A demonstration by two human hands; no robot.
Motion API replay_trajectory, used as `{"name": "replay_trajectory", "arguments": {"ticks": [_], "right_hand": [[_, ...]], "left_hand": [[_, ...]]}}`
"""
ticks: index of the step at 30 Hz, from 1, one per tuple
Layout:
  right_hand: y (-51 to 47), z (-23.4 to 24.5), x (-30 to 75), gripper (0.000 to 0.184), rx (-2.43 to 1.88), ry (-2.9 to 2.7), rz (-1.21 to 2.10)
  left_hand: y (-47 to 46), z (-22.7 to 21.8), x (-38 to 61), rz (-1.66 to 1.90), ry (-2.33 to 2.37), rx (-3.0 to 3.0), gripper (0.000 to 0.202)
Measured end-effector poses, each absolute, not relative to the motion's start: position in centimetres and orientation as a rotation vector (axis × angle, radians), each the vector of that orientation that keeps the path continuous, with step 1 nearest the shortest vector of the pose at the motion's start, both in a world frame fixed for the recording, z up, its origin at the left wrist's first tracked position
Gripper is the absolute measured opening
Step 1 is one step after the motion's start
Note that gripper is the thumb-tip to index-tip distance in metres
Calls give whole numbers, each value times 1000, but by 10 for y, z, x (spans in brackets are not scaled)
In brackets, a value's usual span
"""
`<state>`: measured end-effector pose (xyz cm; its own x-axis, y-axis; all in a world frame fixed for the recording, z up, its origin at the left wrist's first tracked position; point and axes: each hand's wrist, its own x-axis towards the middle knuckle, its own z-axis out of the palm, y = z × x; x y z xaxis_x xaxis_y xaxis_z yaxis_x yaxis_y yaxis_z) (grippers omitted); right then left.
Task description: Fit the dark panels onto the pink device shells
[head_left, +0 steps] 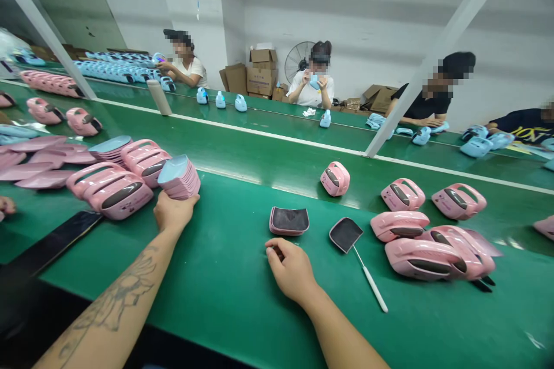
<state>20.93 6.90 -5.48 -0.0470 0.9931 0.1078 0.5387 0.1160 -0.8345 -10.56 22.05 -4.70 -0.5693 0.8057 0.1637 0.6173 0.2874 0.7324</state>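
Note:
My left hand (175, 210) is wrapped around the lower part of a stack of curved panels (179, 177), pink along the edges with a light blue top face. Beside it stand pink plastic housings with loop handles (123, 196). My right hand (291, 268) hovers low over the green table, its fingers curled in with the thumb near the forefinger and nothing visible in them. Just beyond its fingertips lies a short stack of dark-faced panels with pink edges (289, 221). To its right are a single dark-faced panel (345, 234) and a thin white-handled tool (374, 288) touching it.
More pink housings (422, 256) are grouped at the right. Loose pink panels (43, 161) and a dark flat strip (56, 239) lie at the left. A slanted white post (402, 109) rises from the bench. Across it, several people handle light blue housings (240, 103). Another person's hand (6, 206) shows at the left edge.

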Motion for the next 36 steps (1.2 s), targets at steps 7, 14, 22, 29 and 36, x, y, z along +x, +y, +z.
{"name": "replay_trajectory", "arguments": {"ticks": [7, 14, 22, 29, 36], "right_hand": [[64, -54, 210, 23, -1486, -1725, 781], [56, -55, 204, 23, -1443, -1780, 804], [49, -52, 200, 27, -1330, -1784, 883], [45, -55, 196, 72, -993, -1658, 1120], [45, -56, 194, 83, -961, -1623, 1179]], "left_hand": [[170, -49, -74, 1044, 2518, 1202, 81], [119, -53, -38, 1046, 2464, 1249, 75], [77, -50, 5, 964, 2424, 1320, 74], [55, -63, 40, 1039, 2235, 1491, 83], [32, -76, 32, 1111, 2045, 1563, 70]]}}
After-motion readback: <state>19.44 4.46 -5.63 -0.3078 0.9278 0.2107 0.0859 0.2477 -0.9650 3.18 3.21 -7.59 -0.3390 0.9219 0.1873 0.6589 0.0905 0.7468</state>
